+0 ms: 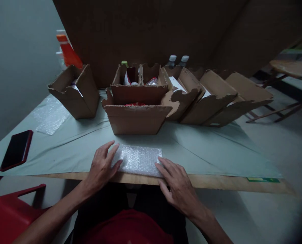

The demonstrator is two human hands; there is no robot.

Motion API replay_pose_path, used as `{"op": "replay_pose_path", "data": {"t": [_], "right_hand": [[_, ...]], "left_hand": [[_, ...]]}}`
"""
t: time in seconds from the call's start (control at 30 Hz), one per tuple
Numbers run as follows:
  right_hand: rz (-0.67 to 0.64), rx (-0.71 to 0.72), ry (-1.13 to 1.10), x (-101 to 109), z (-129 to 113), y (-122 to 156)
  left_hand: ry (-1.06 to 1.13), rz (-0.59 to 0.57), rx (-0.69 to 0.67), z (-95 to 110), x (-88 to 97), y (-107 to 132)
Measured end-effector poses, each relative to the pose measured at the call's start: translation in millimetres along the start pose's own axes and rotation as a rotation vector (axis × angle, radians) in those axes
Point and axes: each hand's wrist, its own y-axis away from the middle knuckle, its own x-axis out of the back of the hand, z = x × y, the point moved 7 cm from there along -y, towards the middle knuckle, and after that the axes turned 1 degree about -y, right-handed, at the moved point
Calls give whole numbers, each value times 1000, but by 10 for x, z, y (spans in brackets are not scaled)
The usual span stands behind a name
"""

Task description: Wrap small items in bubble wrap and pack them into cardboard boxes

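Nearest: red stool (8, 210), lower left, beside the person.

Right hand (177, 181): fingers loosely bent, fingertips at the right end of the wrap (140, 161), thumb apart from them. No pinch visible; cannot tell whether the tips press or only rest.

Left hand (102, 166): fingers spread, thumb apart, at the left end of the wrap. Contact looks light; nothing seen gripped.

Wrap: bubble sheet, flat at the front edge of the cloth-covered table (206, 152), between the hands. Its near side runs along the bare wood lip.

Progress, as judged: wrap laid out and roughly squared to the edge. No item seen on it, no fold around anything, no tape seen. Looks like an early stage; how much is left cannot be read from one view.

Left side: phone (17, 149), then more wrap (53, 118), flat and apart from the hands.

Beyond the wrap: front box (137, 120), something red showing inside, not in either hand. Left box (88, 95) stands apart from it.

Farther: box row (209, 105), right-hand ones leaning, some with white contents. Orange bottle (71, 54) behind left box; brown panel (153, 30) at back.
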Motion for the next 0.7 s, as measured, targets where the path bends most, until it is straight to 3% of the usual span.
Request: {"op": "replay_pose_path", "data": {"t": [0.1, 0.2, 0.33, 0.43, 0.57, 0.7], "right_hand": [[-64, 5, -25, -104, 35, -17], [-55, 8, -32, -176, 95, -49], [52, 37, -86, -125, 147, -101], [152, -39, -237, 85, 213, -183], [243, -354, -475, 375, 382, -327], [255, -555, -604, 278, 598, -451]], "left_hand": [[114, -173, -155, 179, -22, 40], [163, -312, -157, 211, -86, 77], [200, -314, -127, 146, -150, 73], [294, -241, -92, 92, -91, 37], [556, -206, 193, -77, 82, -43], [680, -257, 476, -248, 17, -109]]}}
